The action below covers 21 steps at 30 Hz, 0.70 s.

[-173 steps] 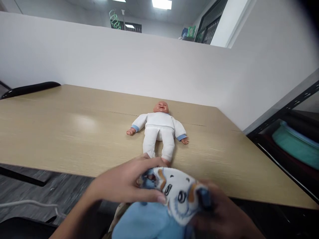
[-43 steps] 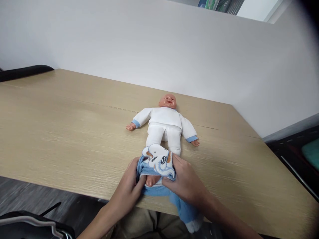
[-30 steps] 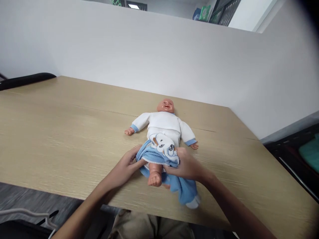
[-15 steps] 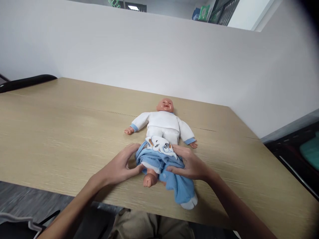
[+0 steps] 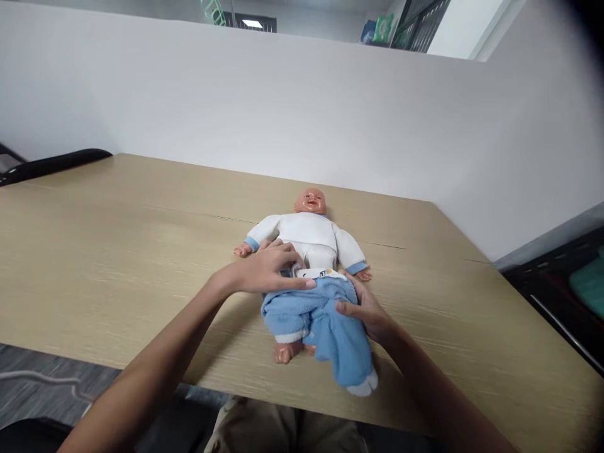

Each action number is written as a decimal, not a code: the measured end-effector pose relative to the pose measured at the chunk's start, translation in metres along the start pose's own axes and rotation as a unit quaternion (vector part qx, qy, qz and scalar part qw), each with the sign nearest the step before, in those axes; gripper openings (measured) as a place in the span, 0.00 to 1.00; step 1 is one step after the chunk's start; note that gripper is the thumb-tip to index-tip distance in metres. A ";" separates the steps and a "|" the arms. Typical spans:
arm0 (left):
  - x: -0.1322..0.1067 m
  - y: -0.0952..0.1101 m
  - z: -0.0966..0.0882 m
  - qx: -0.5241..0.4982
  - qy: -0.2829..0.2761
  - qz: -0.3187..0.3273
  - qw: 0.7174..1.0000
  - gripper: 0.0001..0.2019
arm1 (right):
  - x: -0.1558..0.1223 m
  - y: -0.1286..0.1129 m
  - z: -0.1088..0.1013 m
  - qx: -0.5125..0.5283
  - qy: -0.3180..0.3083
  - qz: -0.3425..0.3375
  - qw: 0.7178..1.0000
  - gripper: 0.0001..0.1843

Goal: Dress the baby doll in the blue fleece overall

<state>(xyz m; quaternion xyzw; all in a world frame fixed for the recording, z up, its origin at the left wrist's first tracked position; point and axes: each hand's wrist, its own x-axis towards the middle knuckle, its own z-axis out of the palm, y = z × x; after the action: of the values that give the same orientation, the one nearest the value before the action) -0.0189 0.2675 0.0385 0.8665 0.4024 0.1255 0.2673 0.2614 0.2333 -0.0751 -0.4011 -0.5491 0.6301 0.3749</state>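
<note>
A baby doll (image 5: 309,226) lies on its back with its head toward the wall, dressed in a white top with blue cuffs. Blue fleece pants (image 5: 306,308) with a white printed face at the waist are drawn over its legs. One bare foot (image 5: 285,352) comes out of the left pant leg; the right leg ends in a white foot-shaped tip. My left hand (image 5: 268,267) is at the waistband, thumb across the cloth and fingers over the doll's hip, its grip partly hidden. With thumb in front, my right hand (image 5: 370,308) holds the pants' right side.
The doll lies on a wooden table (image 5: 141,251) close to its front edge. Behind it rises a white partition (image 5: 283,107). A black object (image 5: 61,165) sits at the far left, and a dark frame with something teal (image 5: 587,289) stands at the right.
My left hand has moved up from beside the bare foot to the waistband. The pants' waist has come higher and the printed face is mostly folded away. My right hand has shifted slightly outward.
</note>
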 end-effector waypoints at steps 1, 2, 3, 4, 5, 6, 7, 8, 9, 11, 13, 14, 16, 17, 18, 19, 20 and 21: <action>0.009 0.001 -0.006 0.019 -0.038 0.001 0.999 0.28 | 0.000 0.001 0.000 0.017 0.008 0.008 1.000 0.55; 0.017 0.002 -0.012 0.036 -0.075 0.001 0.997 0.28 | -0.001 0.001 0.000 0.027 0.017 0.015 0.999 0.56; 0.025 0.002 -0.018 0.051 -0.107 0.003 0.993 0.29 | -0.001 0.000 0.001 0.031 0.024 0.019 0.999 0.56; 0.032 0.002 -0.023 0.061 -0.134 0.009 0.989 0.29 | -0.002 -0.001 0.001 0.030 0.028 0.020 0.999 0.55; 0.038 0.002 -0.026 0.064 -0.158 0.017 0.985 0.29 | -0.003 -0.001 0.001 0.028 0.030 0.020 0.999 0.54; 0.044 0.002 -0.029 0.057 -0.182 0.026 0.981 0.29 | -0.004 -0.002 0.001 0.026 0.028 0.020 0.999 0.52; 0.049 0.001 -0.030 0.035 -0.209 0.035 0.977 0.29 | -0.005 -0.003 0.000 0.027 0.019 0.019 0.999 0.51; 0.054 0.000 -0.030 0.001 -0.238 0.042 0.970 0.29 | -0.006 -0.004 0.000 0.032 0.003 0.014 0.999 0.49; 0.058 -0.002 -0.029 -0.043 -0.268 0.048 0.961 0.28 | -0.006 -0.004 -0.001 0.041 -0.022 0.006 0.999 0.47; 0.065 -0.007 -0.024 -0.147 -0.315 0.061 0.936 0.27 | -0.007 -0.007 -0.006 0.062 -0.078 -0.016 0.995 0.41; 0.070 -0.014 -0.016 -0.248 -0.324 0.085 0.909 0.22 | -0.007 -0.011 -0.012 0.050 -0.110 -0.038 0.992 0.33; 0.071 -0.017 -0.012 -0.290 -0.314 0.099 0.899 0.20 | -0.007 -0.014 -0.015 0.026 -0.118 -0.045 0.992 0.29; 0.072 -0.022 -0.005 -0.355 -0.284 0.114 0.884 0.19 | -0.005 -0.022 -0.020 -0.040 -0.136 -0.049 0.989 0.24; 0.072 -0.023 -0.001 -0.378 -0.270 0.114 0.878 0.20 | -0.004 -0.026 -0.023 -0.068 -0.150 -0.046 0.985 0.22; 0.071 -0.024 0.002 -0.400 -0.260 0.111 0.872 0.21 | -0.003 -0.029 -0.024 -0.082 -0.166 -0.040 0.982 0.20; 0.070 -0.024 0.004 -0.422 -0.255 0.105 0.864 0.22 | -0.001 -0.033 -0.025 -0.083 -0.179 -0.034 0.980 0.19; 0.069 -0.023 0.007 -0.445 -0.251 0.098 0.854 0.24 | 0.001 -0.035 -0.026 -0.072 -0.181 -0.027 0.980 0.19; 0.068 -0.022 0.009 -0.467 -0.245 0.094 0.845 0.25 | 0.004 -0.037 -0.027 -0.055 -0.174 -0.023 0.983 0.19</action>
<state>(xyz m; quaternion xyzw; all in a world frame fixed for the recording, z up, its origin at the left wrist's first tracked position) 0.0154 0.3280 0.0185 0.6756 0.1344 0.1070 0.7169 0.2856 0.2514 -0.0408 -0.2920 -0.6490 0.6504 0.2654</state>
